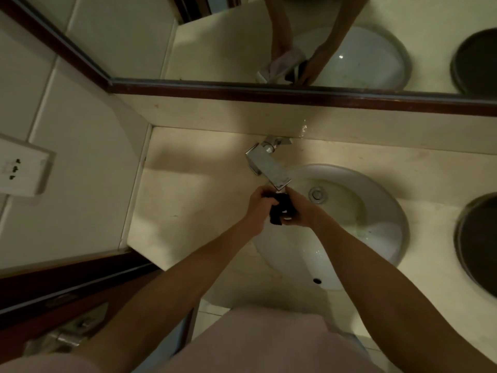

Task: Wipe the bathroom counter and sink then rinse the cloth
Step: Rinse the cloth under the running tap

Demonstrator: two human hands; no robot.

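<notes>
Two hands — left hand (260, 204), right hand (300, 212) — grip one cloth (279, 210).

Both forearms were bare from the elbows down, with no sleeves reaching them. The left hand (259, 204) and the right hand (298, 212) carried no gloves, and no ring, watch or band showed on either wrist, so far as the dim light let one tell. Lower down the person wore a pale pink garment (269, 343) of soft, plain cloth without any print or seam showing. A second fold of the same pale pink cloth lay at the lower left. Nothing else of the clothing could be made out.
</notes>
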